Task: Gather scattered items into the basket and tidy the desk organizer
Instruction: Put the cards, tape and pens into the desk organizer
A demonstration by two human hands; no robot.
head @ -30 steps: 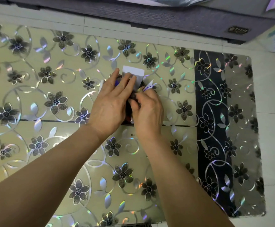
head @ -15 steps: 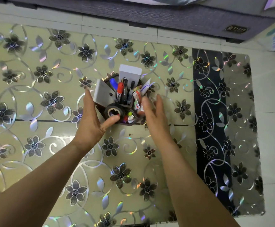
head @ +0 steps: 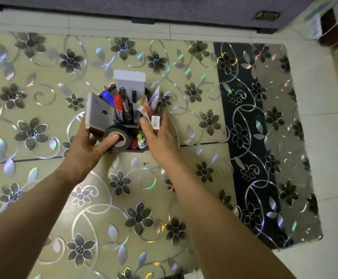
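A dark desk organizer stands on the flowered mat, packed with markers, pens, tubes, a grey phone, a white box and a dark tape roll. My left hand grips its left side, thumb lying across the tape roll. My right hand presses against its right side, fingers beside the tubes and a barcode label. The organizer's lower walls are mostly hidden by both hands.
The shiny flowered mat covers the surface, with a black band at the right. Beyond it lie pale tiles. A dark grey furniture edge runs along the top. No basket is in view.
My hands first covered the organizer's contents, then drew apart and open. Now both have closed in on the organizer's sides, and the view has moved closer.
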